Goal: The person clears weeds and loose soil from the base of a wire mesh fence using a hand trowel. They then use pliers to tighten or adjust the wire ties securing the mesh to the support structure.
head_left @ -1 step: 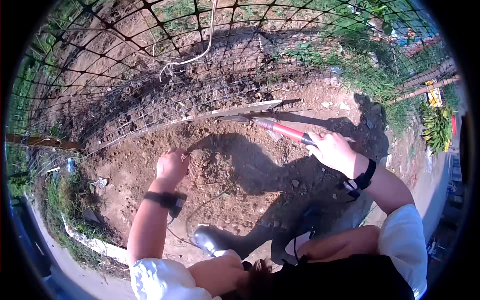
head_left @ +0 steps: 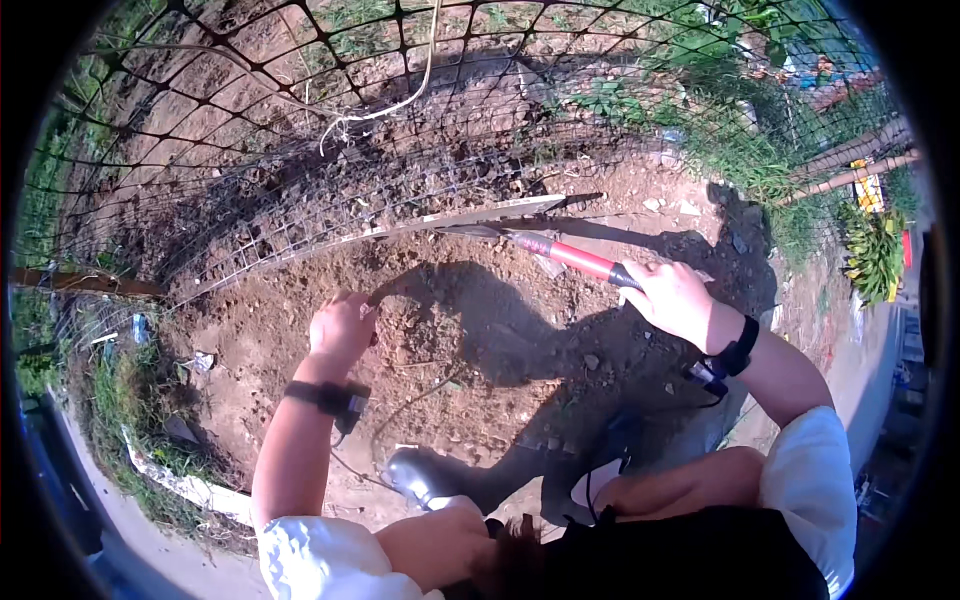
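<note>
My right hand (head_left: pixel 672 303) is closed round the black grip of a hand trowel (head_left: pixel 580 260) with a red handle. Its grey blade points left and rests low at the dirt, beside a thin wooden strip (head_left: pixel 490 214) along the foot of the fence. Over the loose soil (head_left: pixel 420 335) on the left, my left hand (head_left: pixel 340 326) is curled with its back up. Its fingers are bent toward the ground, and whatever they may hold is hidden. A dark band with a small device sits on each wrist.
Black mesh fence (head_left: pixel 330 75) rises just beyond the strip, with a pale cord (head_left: pixel 385 112) hanging on it. My boot (head_left: pixel 410 474) stands on the near dirt. Grass and litter lie at left; a leafy plant (head_left: pixel 872 255) is at far right. My shadow darkens the middle ground.
My right hand and the trowel have shifted very slightly to the right. My left hand stays at nearly the same spot over the soil.
</note>
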Demonstrator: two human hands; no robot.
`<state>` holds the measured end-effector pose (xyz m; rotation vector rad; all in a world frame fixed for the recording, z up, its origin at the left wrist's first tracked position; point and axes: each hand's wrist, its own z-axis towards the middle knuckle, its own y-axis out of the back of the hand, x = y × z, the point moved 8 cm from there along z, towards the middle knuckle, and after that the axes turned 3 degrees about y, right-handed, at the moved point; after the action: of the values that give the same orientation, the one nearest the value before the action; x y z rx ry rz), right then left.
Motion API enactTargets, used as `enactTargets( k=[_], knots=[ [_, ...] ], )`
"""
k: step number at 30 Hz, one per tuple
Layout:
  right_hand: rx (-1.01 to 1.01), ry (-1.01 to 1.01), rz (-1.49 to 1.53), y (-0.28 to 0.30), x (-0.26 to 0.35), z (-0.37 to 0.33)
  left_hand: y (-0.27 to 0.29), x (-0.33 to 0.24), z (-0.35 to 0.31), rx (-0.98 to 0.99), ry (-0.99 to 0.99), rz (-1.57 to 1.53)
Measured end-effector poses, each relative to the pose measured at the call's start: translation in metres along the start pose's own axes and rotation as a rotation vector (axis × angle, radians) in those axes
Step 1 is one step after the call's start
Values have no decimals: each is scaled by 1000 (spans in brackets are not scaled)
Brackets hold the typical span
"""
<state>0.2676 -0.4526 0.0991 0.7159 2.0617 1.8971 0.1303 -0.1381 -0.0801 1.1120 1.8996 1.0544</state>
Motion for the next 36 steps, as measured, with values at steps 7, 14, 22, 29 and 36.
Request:
enactTargets(
  k=[7, 14, 22, 29, 36],
  knots=[
    [51, -151, 292, -25, 19, 16, -6, 30, -15, -67, 42, -7],
    [248, -224, 250, -26, 32, 17, -7, 79, -14, -132, 262, -112],
    [15, -38, 300, -30, 71, 25, 13, 126, -22, -433, 379, -288],
    [-41, -83, 358, -93, 76, 39, -10, 146, -11, -381, 467, -363],
    [8, -124, 473, -71, 104, 64, -34, 185, -29, -358, 673, -476]
  ],
)
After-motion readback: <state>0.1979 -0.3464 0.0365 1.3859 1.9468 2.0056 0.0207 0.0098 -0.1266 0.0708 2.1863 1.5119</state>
